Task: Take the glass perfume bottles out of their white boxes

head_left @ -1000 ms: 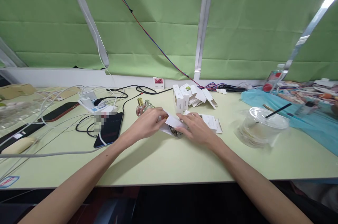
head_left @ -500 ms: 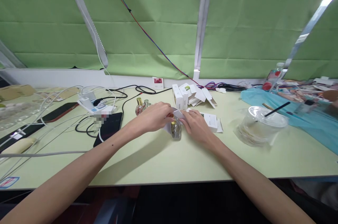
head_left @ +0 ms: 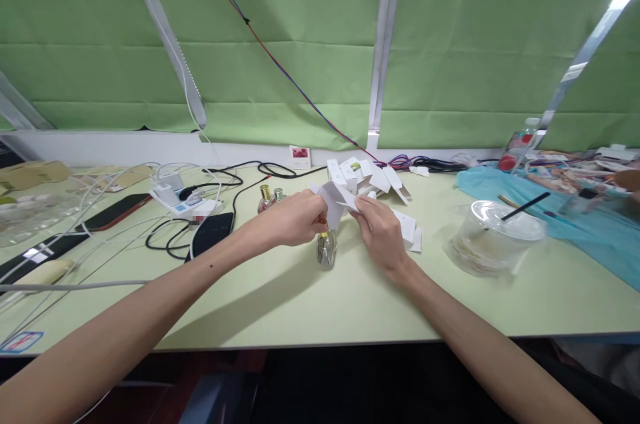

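Observation:
My left hand is closed, its fingertips pinching the gold cap of a small clear glass perfume bottle. The bottle hangs or stands upright at the table surface; whether its base touches I cannot tell. In my right hand is an unfolded white carton, gripped at its right edge, with flaps spread just behind the bottle. Beyond my left wrist stand similar small bottles with gold and silver caps, partly hidden by the hand. A white box lies beside my right hand.
White cartons stand and lie in a heap behind my hands. At left are a power strip, tangled cables and a dark phone-like slab. A lidded plastic cup with a black straw and blue plastic sheeting are at right.
The carton has come away from the bottle and opened out, rising slightly. My left hand has shifted a little left with the bottle, and my right hand slightly right.

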Tool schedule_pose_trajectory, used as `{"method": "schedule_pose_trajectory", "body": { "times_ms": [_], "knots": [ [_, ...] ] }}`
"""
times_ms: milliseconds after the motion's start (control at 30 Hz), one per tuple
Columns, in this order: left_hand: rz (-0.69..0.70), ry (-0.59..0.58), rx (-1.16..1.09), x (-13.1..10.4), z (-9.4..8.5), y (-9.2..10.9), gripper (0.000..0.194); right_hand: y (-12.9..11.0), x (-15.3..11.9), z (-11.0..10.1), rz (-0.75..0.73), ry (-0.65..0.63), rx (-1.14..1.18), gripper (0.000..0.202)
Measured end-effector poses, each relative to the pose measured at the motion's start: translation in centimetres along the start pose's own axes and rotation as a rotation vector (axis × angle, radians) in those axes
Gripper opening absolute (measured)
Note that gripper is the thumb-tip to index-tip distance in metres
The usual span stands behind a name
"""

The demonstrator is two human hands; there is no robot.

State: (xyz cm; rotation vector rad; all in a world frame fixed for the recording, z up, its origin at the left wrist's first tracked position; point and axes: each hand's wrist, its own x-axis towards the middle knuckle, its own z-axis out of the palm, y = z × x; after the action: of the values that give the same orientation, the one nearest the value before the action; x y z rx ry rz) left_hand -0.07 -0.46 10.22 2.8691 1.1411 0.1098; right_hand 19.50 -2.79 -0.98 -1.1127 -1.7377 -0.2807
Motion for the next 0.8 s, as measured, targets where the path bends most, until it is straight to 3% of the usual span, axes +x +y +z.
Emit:
{"method": "schedule_pose_trajectory", "body": {
  "times_ms": [233,567,800],
  "knots": [
    [-0.059,-0.055,0.106,0.7,-0.6,-2.2,0.013,-0.2,0.0,0.0,0.126,0.15,0.084,0.027],
    [-0.099,0.005,0.086,1.7,-0.6,-7.0,0.013,-0.9,0.3,-0.9,0.389,0.222,0.127,0.035],
    [-0.152,-0.044,0.177,1.8,-0.8,-7.8,0.023,-0.9,0.4,-1.0,0.485,0.211,0.311,0.031]
  ]
}}
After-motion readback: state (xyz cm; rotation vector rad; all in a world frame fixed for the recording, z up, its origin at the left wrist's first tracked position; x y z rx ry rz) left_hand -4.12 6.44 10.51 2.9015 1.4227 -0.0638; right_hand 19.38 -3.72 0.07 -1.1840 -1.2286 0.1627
